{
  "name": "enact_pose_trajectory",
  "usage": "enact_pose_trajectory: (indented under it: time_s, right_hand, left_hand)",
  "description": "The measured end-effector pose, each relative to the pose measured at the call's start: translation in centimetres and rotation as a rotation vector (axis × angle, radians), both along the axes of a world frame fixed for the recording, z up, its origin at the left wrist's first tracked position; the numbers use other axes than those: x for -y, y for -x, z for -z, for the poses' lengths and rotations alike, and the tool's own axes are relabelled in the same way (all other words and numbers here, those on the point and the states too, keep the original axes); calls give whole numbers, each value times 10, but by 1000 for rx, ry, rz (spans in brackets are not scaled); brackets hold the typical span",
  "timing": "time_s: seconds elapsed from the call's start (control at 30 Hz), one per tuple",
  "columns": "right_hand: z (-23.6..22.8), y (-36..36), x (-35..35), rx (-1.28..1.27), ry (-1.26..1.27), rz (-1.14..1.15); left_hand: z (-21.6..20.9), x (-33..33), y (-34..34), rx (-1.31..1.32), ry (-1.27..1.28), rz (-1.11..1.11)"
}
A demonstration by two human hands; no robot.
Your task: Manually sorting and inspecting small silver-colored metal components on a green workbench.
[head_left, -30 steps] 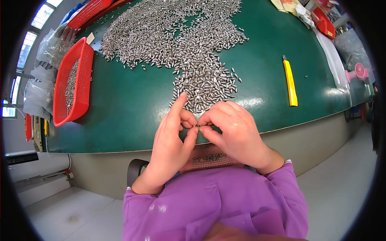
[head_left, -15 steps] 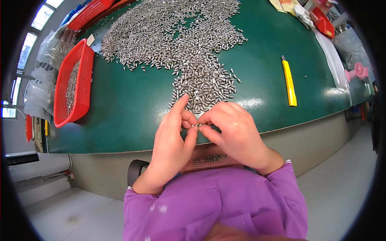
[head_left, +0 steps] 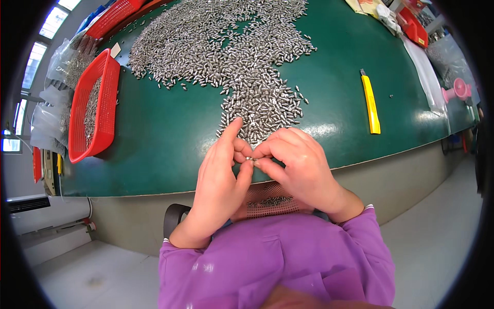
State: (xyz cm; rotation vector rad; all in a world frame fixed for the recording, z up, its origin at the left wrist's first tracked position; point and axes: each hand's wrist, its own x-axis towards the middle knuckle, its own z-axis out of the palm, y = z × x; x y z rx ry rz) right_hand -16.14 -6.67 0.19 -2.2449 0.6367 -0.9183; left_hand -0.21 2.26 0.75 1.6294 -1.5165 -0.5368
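Note:
Thumb and forefinger of my left hand (head_left: 218, 170) pinch one side of a small silvery metal part (head_left: 250, 159). My right hand (head_left: 302, 164) grips its other side with thumb and fingertips, so most of the part is hidden. Both hands are held together over the near table edge. Just beyond the fingertips begins a large heap of small, bullet-shaped metal parts (head_left: 257, 100), spreading toward the back of the table. Below my wrists, at my lap, sits a pinkish mesh basket (head_left: 267, 210) holding more small metal pieces.
On the green table (head_left: 339, 98), a red plastic basket (head_left: 109, 103) with metal parts stands at the left. A yellow utility knife (head_left: 370, 105) lies at the right. Clear plastic bags (head_left: 51, 105) of parts are at the far left, and a pink object (head_left: 458, 91) is far right.
My hands stay almost in place, still pinching the metal part. Slightly more of it shows between the fingertips now. The heap and baskets look the same.

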Motion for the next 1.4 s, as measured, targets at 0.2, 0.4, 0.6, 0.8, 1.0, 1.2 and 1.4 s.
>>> enact_pose_trajectory:
  time_s: [0.2,0.4,0.6,0.8,1.0,1.2,1.4]
  right_hand:
    - [0,2,1,24,-17,-10]
    - [-2,1,1,-16,8,5]
    - [-2,1,2,-22,11,-8]
    - [1,1,3,-13,34,-20]
    - [2,1,3,6,36,-25]
    - [0,0,2,8,30,16]
    - [1,-1,1,1,39,19]
  left_hand:
    - [0,0,0,-32,-17,11]
    - [1,-1,0,-54,7,6]
    - [2,-2,0,11,38,15]
    - [1,-2,0,18,44,13]
    - [2,-1,0,-26,32,28]
    - [5,0,1,63,105,18]
    - [9,-5,1,98,154,4]
